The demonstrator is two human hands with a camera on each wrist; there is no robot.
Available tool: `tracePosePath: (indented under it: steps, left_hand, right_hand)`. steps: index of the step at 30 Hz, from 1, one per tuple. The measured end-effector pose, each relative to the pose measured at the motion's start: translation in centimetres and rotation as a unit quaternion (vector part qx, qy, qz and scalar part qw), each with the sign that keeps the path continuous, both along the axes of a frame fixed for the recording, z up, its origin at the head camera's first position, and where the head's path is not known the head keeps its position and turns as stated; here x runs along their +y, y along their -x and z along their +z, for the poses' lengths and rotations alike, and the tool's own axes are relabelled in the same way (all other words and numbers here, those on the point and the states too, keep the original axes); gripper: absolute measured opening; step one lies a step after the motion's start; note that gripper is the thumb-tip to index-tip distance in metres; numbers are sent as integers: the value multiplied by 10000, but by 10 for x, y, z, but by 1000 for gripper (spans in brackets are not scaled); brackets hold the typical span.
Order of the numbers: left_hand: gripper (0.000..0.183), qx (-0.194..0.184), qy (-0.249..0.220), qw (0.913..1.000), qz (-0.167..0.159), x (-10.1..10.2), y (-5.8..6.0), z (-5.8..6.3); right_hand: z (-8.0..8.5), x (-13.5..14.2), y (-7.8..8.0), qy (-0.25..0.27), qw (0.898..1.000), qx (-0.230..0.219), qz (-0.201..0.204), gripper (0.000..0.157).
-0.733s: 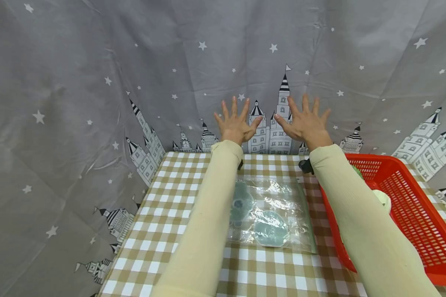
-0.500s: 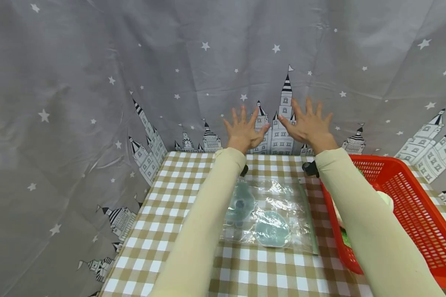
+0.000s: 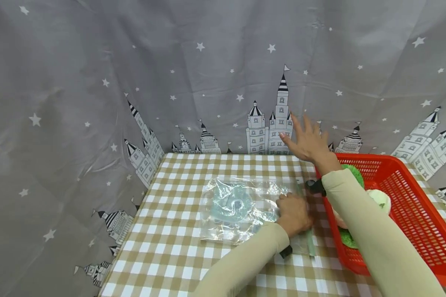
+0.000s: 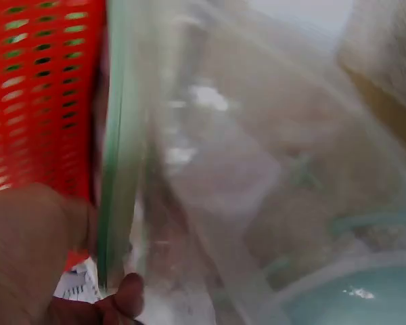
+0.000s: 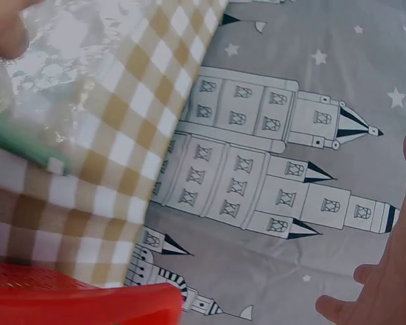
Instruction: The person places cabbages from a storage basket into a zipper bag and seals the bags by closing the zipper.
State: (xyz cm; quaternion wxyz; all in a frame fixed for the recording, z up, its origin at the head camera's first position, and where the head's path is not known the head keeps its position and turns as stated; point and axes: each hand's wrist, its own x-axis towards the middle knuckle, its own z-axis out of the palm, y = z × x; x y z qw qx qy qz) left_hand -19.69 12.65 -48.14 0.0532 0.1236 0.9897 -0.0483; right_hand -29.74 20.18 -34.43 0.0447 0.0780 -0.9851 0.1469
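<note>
A clear plastic zip bag [image 3: 223, 235] with pale blue-green printed shapes lies on the checked tablecloth. My left hand [image 3: 293, 212] is over its right end, fingers curled. In the left wrist view the thumb and fingers pinch the bag at its green zip strip [image 4: 115, 162], partly hidden by the hand. My right hand [image 3: 310, 140] is raised above the table's back edge, fingers spread and holding nothing. Its fingers also show at the right edge of the right wrist view.
A red perforated basket [image 3: 423, 198] stands right of the bag. Inside are green pieces [image 3: 351, 173], a pale round item [image 3: 379, 200] and something pinkish, partly behind the right sleeve. A grey curtain [image 3: 208, 82] with castles and stars hangs behind the table.
My left hand has come down from its raised, spread pose to the bag's zip end. The right hand has dropped slightly, and its fingers are less spread.
</note>
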Motion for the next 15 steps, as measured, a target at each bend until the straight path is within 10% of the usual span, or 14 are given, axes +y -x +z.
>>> tracePosePath:
  steps: [7, 15]
  left_hand:
    - [21, -585, -1220, 9905, 250, -33, 3, 15]
    - [26, -42, -2511, 9675, -303, -82, 6, 48]
  right_hand:
    - [-21, 6, -26, 445, 9963, 349, 642, 77]
    - [-32, 8, -77, 1161, 9780, -13, 1733, 47]
